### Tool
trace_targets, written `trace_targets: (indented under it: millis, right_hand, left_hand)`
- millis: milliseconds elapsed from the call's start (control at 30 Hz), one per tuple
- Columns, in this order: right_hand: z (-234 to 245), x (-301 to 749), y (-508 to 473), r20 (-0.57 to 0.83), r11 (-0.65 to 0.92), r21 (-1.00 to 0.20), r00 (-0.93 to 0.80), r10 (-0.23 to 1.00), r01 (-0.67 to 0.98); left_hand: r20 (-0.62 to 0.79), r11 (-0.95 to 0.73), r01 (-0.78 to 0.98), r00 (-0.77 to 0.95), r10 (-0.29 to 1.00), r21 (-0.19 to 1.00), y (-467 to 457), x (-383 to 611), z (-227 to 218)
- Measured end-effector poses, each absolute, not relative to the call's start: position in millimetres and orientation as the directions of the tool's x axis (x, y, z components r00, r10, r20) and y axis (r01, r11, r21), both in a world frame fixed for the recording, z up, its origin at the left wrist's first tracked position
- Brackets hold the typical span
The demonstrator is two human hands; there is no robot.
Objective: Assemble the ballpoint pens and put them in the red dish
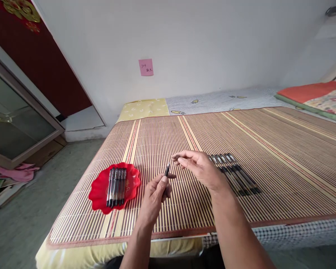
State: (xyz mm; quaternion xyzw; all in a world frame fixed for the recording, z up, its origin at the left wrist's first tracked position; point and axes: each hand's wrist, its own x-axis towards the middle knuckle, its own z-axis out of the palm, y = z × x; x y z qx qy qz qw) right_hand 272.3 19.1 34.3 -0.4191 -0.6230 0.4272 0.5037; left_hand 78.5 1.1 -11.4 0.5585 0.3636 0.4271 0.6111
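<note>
Pen (pixel 167 170), tip up, rests in the left hand's (pixel 156 189) firm grasp; the right hand (pixel 198 167) curls loosely beside it, hold unclear. Seemingly mid-handling, it calls for a careful pinch next. More pens (pixel 117 187) lie leftward on a red plate (pixel 98 186); rightward, a row of pens (pixel 243 172) on the mat (pixel 156 138).

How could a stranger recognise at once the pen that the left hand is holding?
On the large striped mat, find the red plate and, farther right, the row of pens. Between them, the left hand holds one dark pen, its silvery end upward. The other pens lie on the plate or mat; this one is held above.
</note>
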Motion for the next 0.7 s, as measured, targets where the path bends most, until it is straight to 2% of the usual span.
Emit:
trace_targets:
  millis: [233,700]
  right_hand:
    - [32.8,264.4,20.1,0.282,0.310,-0.947,-0.242,0.928,0.085]
    - [29.4,266.4,21.2,0.282,0.313,-0.944,-0.232,0.931,0.106]
  left_hand:
    - [0.019,0.046,-0.145,0.414,0.910,0.988,0.5,81.1,-12.9]
    - [0.005,0.054,-0.126,0.431,0.902,0.991,-2.1,83.1,-10.0]
